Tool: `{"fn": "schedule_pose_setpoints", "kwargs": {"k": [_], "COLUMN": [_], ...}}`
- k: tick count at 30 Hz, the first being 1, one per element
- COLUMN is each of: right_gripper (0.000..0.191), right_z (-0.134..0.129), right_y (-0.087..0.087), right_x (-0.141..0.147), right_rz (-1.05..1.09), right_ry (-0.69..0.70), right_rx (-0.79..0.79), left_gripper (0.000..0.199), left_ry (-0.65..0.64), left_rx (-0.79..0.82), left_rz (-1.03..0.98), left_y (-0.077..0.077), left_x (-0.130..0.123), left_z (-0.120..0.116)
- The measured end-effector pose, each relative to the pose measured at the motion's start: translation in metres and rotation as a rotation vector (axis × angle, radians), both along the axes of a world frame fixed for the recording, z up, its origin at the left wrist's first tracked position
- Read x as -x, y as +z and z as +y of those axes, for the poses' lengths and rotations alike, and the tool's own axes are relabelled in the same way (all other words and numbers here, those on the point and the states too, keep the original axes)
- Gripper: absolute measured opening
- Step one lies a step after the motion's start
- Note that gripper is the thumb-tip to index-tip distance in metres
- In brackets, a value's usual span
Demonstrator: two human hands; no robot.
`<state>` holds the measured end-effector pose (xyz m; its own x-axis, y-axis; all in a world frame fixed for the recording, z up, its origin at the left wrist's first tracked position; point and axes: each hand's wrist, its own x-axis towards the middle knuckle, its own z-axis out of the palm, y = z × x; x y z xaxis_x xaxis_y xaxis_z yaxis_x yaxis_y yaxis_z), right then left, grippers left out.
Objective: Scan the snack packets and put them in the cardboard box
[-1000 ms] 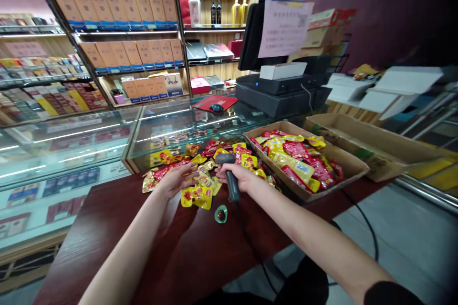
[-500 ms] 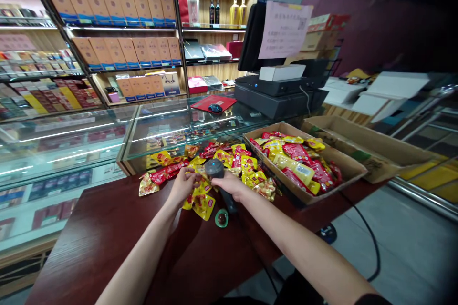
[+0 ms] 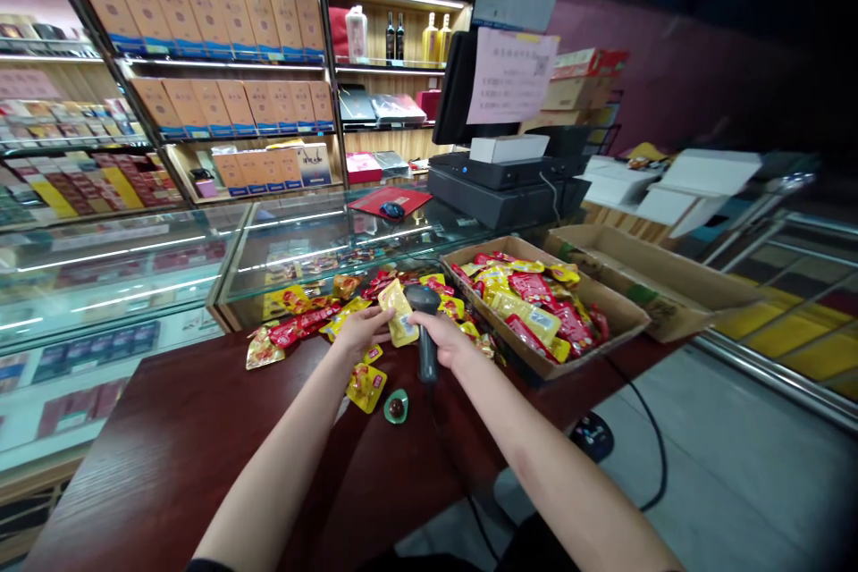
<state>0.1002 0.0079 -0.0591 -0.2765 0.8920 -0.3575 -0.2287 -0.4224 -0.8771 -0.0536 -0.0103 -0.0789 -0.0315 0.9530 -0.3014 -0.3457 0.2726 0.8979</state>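
Snack packet (image 3: 399, 313) pinched in left hand (image 3: 360, 331) | right hand (image 3: 450, 340) grips barcode scanner (image 3: 427, 353) just beside it

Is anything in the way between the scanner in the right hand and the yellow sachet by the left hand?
Nothing visible: the yellow sachet, held up by the left hand, sits right beside the head of the barcode scanner in the right hand, with nothing between them.

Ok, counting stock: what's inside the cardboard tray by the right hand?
A heap of red and yellow foil snack packets fills the cardboard tray; the tray's floor and anything beneath the top layer are covered.
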Motion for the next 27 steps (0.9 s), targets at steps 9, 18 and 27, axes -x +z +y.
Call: {"fn": "schedule_pose_setpoints", "kwargs": {"k": [9,18,27], "right_gripper": [0.014,0.01,0.011], "right_z": [-0.019,-0.06,-0.09], "right_y": [0.005,0.007,0.005], "right_x": [-0.021,-0.009,0.003], "right_rz": [0.026,-0.067,-0.176], "right_ry": [-0.016,0.2,0.114], "right_rx": [0.008,-0.051,-0.236], "left_gripper": [0.038,0.037,0.037], "left_ry": [0.077,0.155,0.163], "left_rx": [0.131,0.072,0.06], "left_rz": [-0.006,0.137,0.199], "left_y": [0.007,0.029,0.036], "left_x": [0.007,0.012,0.016], "left_z": [0.016,0.035,0.037]}}
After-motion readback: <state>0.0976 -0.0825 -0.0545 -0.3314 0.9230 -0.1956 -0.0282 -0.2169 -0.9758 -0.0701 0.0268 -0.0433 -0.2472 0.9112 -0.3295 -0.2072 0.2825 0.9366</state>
